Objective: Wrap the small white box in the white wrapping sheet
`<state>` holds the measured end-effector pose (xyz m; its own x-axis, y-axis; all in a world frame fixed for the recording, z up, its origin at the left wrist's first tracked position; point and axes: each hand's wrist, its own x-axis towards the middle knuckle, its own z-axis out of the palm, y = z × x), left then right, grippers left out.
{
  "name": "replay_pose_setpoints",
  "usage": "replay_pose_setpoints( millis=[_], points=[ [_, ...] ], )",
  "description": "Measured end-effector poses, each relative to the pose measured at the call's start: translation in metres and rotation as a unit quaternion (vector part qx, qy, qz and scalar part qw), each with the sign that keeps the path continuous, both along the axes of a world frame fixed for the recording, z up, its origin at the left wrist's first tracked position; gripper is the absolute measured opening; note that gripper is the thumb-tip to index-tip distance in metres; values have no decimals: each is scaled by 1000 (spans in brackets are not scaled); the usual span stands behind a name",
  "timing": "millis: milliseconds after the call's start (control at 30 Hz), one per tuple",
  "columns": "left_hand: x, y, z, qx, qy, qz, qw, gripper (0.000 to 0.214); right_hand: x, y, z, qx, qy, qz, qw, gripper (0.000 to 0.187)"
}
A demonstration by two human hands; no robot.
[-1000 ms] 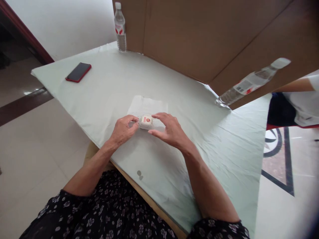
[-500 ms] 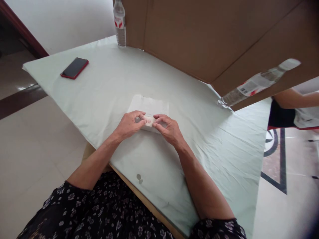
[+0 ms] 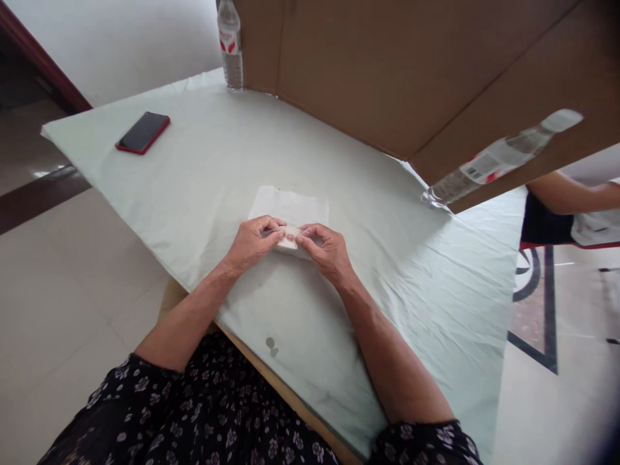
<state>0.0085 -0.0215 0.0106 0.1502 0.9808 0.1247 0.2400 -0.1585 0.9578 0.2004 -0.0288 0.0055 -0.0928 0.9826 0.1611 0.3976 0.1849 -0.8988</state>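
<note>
My left hand (image 3: 254, 241) and my right hand (image 3: 325, 247) face each other over the middle of the table. Between them is a small pale wrapper (image 3: 289, 245) with a pinkish patch at its centre. Each hand pinches one side of it between thumb and fingers. Beneath and behind lies a white sheet (image 3: 293, 204), flat on the cloth, and the hands hide its near part. What the pinkish patch is made of is too small to tell.
A pale green cloth (image 3: 203, 161) covers the table. At the far left lies a phone (image 3: 143, 133) with a red case. Two water bottles, one upright (image 3: 231, 48) and one (image 3: 498, 161) at the right, stand by a brown cardboard screen (image 3: 349, 71). Another person's arm (image 3: 569, 192) shows beyond.
My fingers have shifted slightly on the pale wrapper, and its near edge now folds a little differently between the thumbs. Both hands stay in nearly the same place; the view has moved very slightly.
</note>
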Motion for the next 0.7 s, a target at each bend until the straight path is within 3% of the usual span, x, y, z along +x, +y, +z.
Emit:
replay_pose_setpoints(
  millis=[333, 433, 600, 700],
  points=[
    [-1, -1, 2, -20, 17, -5, 1000, 17, 4, 2, -4, -9, -13, 5, 1000, 22],
    [-2, 1, 4, -38, 41, -9, 998, 17, 12, 8, -5, 0, -60, -12, 998, 20],
    [-3, 2, 8, -48, 66, -11, 997, 15, 22, 3, 13, 148, -203, -114, 961, 14],
    [-3, 3, 7, -36, 79, -8, 996, 14, 9, -13, 28, 207, -252, -68, 943, 20]
  ],
)
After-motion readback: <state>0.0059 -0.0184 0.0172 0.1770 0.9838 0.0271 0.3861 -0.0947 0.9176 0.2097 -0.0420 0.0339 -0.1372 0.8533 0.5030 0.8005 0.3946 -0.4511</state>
